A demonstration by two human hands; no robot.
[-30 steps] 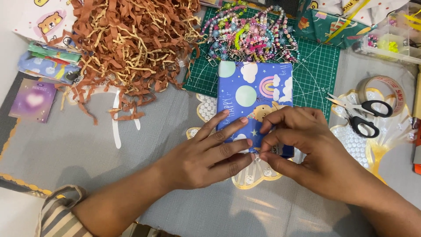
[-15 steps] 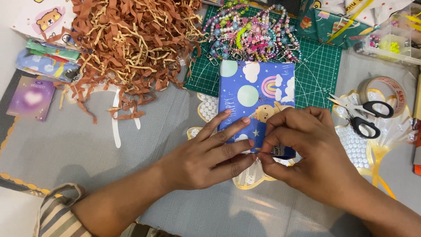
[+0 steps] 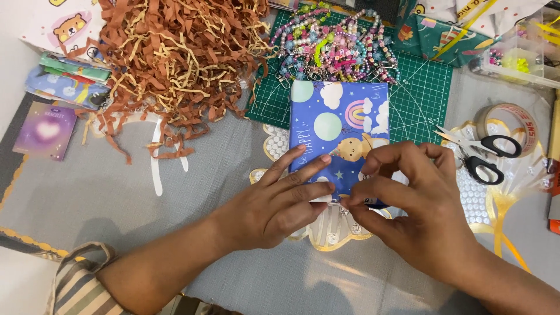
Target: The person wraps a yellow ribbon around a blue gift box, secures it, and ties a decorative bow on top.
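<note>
Bare grey desk (image 3: 134, 216) lies open to the left; behind it the heap of brown shredded paper (image 3: 175, 52) blocks, and black-handled scissors (image 3: 487, 154) and a tape roll (image 3: 513, 119) crowd the right.

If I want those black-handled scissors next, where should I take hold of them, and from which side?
Grip the scissors by the two black handle loops, coming in from the right. They lie flat, blades closed and pointing left toward the blue wrapped packet, handles at the right beside the tape roll. The right hand is nearest, though it is busy on the packet.
</note>
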